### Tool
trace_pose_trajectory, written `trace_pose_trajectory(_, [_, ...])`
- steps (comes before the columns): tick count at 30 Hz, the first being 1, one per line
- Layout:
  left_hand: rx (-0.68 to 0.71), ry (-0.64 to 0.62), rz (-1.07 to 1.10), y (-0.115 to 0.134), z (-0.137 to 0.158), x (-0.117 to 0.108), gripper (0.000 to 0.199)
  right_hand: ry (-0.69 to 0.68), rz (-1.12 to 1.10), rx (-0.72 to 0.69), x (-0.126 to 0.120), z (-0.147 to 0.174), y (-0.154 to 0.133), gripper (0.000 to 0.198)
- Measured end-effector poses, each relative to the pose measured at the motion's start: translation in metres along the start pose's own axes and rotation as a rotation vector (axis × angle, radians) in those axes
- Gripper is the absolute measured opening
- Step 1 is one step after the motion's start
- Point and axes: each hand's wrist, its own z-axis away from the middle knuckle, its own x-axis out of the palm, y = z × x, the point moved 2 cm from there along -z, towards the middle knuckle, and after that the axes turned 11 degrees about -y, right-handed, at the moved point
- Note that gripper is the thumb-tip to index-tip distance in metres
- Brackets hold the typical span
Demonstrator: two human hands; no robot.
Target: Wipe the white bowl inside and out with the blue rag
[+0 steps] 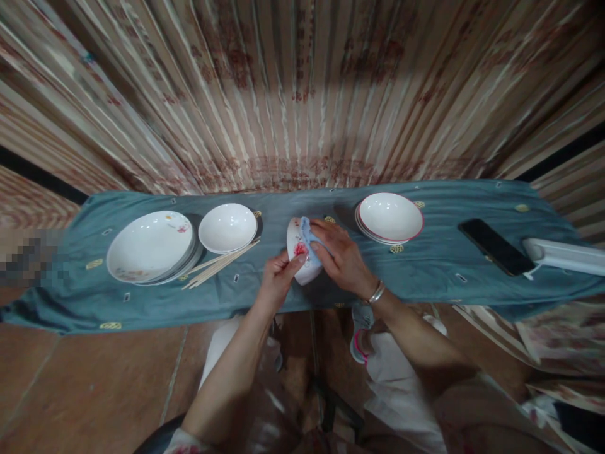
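So the person is holding a small white bowl (302, 255) with a red flower print tipped on its side, just above the front edge of the teal-covered table (425, 277), about dead centre. The left hand (278, 277) is pinching the bowl's near rim from below-left — fingers closed on it. The right hand (343, 255) is coming in from the right, pressing a blue cloth (309, 239) against the bowl's upper side, fingers wrapped over the cloth. The bowl is sitting right between both hands, mouth seemingly facing left. Off to the left are stacked plates (151, 246), another bowl (227, 227) and chopsticks (220, 263) — to the right, more dishes (390, 217) and a phone (496, 246).
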Motion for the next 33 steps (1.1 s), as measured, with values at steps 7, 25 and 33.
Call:
trace_pose_trajectory(7, [-0.029, -0.059, -0.062, 0.000, 0.005, 0.005, 0.034, -0.017, -0.204, 0.076, -0.011, -0.002, 0.006, 0.038])
trace_pose_trajectory(25, [-0.025, -0.164, -0.247, 0.011, 0.016, 0.013, 0.033, -0.076, -0.649, 0.314, -0.002, -0.009, 0.031, 0.040])
trace_pose_trajectory(33, [-0.031, -0.104, -0.152, 0.008, 0.015, 0.008, 0.032, 0.092, -0.886, 0.507, 0.020, -0.010, 0.059, 0.034])
